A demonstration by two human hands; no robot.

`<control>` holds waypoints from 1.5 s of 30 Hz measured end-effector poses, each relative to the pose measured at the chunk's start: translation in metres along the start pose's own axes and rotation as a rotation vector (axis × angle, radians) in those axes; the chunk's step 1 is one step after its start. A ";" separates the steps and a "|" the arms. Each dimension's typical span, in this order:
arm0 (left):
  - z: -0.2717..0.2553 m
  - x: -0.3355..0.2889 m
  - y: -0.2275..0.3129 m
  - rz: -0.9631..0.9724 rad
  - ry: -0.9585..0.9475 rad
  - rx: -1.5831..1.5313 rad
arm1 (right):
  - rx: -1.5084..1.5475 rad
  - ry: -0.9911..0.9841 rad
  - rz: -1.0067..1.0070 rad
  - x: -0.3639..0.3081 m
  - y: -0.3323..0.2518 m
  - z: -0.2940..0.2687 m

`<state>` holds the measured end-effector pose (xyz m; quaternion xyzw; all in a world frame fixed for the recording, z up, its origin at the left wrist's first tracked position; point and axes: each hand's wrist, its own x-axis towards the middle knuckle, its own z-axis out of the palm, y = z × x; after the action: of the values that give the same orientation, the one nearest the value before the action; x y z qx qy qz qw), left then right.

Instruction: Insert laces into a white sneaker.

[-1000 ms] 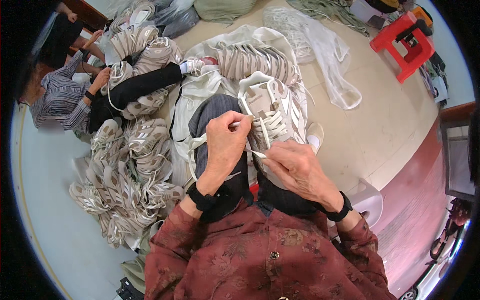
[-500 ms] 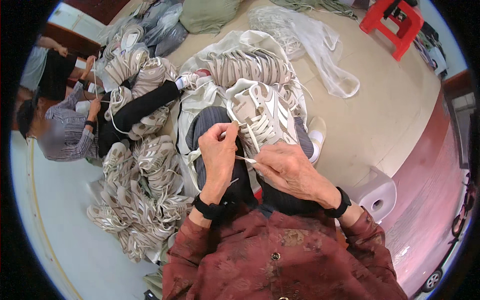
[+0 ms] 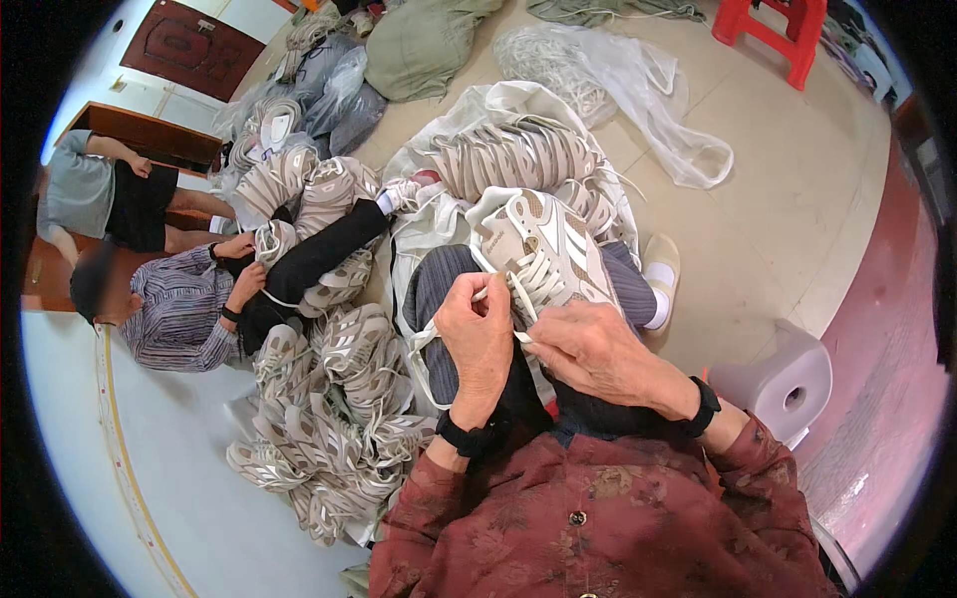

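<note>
A beige and white sneaker upper [image 3: 588, 261] lies across my lap, its white shoelace [image 3: 539, 279] threaded through part of the eyelets. My left hand [image 3: 477, 344] is closed beside the shoe's opening, pinching the lace between thumb and forefinger. A loose loop of that lace hangs left of the hand, over my knee. Just to the right, my right hand [image 3: 606, 351] is also closed, with a length of lace held at its fingertips. The fingers of both hands hide the lace ends in part.
A row of stacked sneaker uppers [image 3: 513, 159] rests on a white sack [image 3: 424, 214] ahead. More uppers [image 3: 329, 429] are heaped at left, near a seated co-worker [image 3: 184, 304] and another person [image 3: 85, 189]. A plastic bag of laces [image 3: 558, 70], red stool [image 3: 797, 40] and pale plastic stool [image 3: 778, 379] stand around.
The whole view has shifted, so everything sits farther right and lower. Both my hands stay on the lace, the right one slightly higher against the shoe. The co-worker's raised hand has come down.
</note>
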<state>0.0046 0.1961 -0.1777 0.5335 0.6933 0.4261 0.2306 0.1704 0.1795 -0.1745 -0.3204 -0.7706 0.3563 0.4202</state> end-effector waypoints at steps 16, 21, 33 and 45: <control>-0.006 0.004 0.000 -0.204 -0.152 -0.215 | 0.056 0.055 0.010 0.001 0.004 0.004; -0.013 0.001 -0.004 -0.264 -0.197 -0.311 | 0.079 0.043 0.035 0.001 0.002 0.004; -0.003 0.003 -0.003 -0.123 -0.193 -0.228 | 0.077 0.060 0.033 0.000 0.004 0.005; -0.003 0.008 -0.008 -0.055 -0.218 -0.190 | 0.075 0.021 0.065 0.001 0.005 0.004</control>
<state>-0.0048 0.2026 -0.1822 0.5334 0.6350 0.4227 0.3654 0.1680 0.1819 -0.1799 -0.3330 -0.7415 0.3951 0.4280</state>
